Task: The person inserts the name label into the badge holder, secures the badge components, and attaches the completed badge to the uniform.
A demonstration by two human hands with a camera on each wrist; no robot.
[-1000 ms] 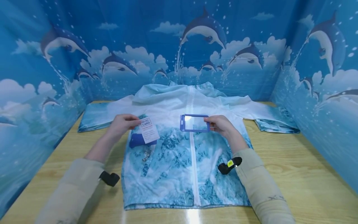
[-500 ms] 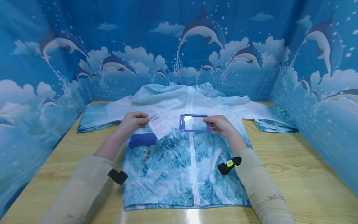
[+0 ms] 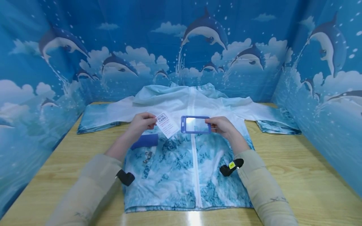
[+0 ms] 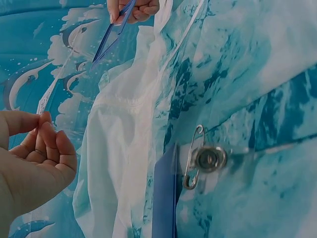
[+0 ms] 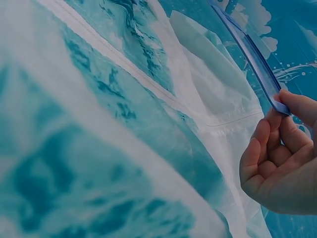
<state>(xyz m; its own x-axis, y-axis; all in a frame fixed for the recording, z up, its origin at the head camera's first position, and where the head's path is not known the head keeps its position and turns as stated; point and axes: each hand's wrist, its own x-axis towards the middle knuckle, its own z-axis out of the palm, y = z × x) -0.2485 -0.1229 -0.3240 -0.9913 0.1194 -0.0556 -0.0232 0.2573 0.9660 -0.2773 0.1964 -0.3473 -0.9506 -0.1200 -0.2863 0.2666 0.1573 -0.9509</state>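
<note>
My left hand (image 3: pixel 143 121) pinches a corner of a white ID card insert (image 3: pixel 168 126) between thumb and fingertips; the card tilts down to the right. My right hand (image 3: pixel 222 126) pinches the right end of a blue badge holder frame (image 3: pixel 195 125) with a see-through middle and a slot at its left end. Card and frame are close but apart. Both are held above a blue-and-white zip jacket (image 3: pixel 181 175). Lying on the jacket below my left hand is a blue panel (image 3: pixel 145 141), with a metal clip and safety pin (image 4: pixel 208 158) beside it.
The jacket lies spread on a wooden table (image 3: pixel 299 169), sleeves (image 3: pixel 280 121) out to both sides. A dolphin-print curtain (image 3: pixel 158 40) surrounds the table at the back and both sides. Dark wrist cameras (image 3: pixel 125 177) sit at my cuffs.
My left hand has moved right with the card, bringing it from above the blue panel to near the frame. My right hand and the badge holder frame have stayed nearly still.
</note>
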